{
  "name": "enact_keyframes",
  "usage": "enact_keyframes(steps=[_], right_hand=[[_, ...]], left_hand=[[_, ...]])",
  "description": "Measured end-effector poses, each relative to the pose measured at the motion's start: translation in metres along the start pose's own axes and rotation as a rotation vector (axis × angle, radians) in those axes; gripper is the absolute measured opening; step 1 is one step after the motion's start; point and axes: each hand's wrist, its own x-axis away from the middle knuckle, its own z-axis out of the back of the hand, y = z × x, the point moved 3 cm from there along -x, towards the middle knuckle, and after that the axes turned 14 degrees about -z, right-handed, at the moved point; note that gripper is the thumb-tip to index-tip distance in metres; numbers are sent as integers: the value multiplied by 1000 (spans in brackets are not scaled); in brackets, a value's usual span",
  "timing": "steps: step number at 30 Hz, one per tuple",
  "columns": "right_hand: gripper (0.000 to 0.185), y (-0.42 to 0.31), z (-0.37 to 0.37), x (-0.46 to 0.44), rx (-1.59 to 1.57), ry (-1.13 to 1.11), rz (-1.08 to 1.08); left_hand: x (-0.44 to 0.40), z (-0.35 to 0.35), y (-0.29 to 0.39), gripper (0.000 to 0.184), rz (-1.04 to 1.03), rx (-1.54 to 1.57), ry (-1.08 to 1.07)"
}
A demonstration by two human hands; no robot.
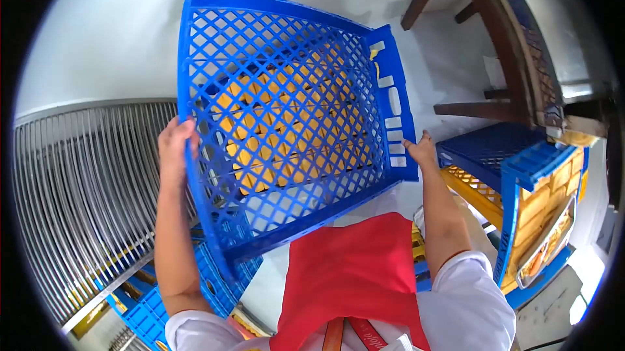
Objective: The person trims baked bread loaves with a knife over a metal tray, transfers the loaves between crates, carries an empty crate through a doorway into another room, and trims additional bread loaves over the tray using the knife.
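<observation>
A blue lattice crate (387, 91) is held up and tilted in front of me, its mesh base facing my view. Through the mesh show rows of yellow-brown blocks (293, 123); whether they lie inside this crate or behind it I cannot tell. My left hand (177, 146) is closed round the crate's left edge, some fingers hidden behind it. At the lower right corner of the crate, my right hand (422, 149) grips the edge, its thumb on the near side.
A metal rack of thin bars (91, 201) stands at left, with blue crates (150, 312) below it. At right are a dark wooden frame (514, 58) and a blue crate (509, 221) filled with brown packs (540, 208). A red apron (351, 260) hangs below.
</observation>
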Motion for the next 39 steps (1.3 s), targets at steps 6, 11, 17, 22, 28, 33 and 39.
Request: enact_keyframes(steps=[6,11,17,22,28,33,39], right_hand=[[102,-32,-37,-40,47,-70,36],[61,-39,-49,-65,-58,-19,167],[27,-78,-40,-7,-271,304,326],[28,-88,-56,5,-240,333,347],[26,-83,-74,12,-318,349,371],[25,-97,-85,6,-222,300,344],[29,-129,-88,6,100,293,326]], left_hand=[[-27,74,-136,27,150,64,-26],[-46,117,-276,24,269,-299,51],[-48,134,-370,25,324,-580,247],[-54,163,-430,25,317,-641,195],[-47,152,-454,29,164,-725,288],[-61,143,-512,42,306,-969,72],[-76,158,-578,70,480,-917,51]])
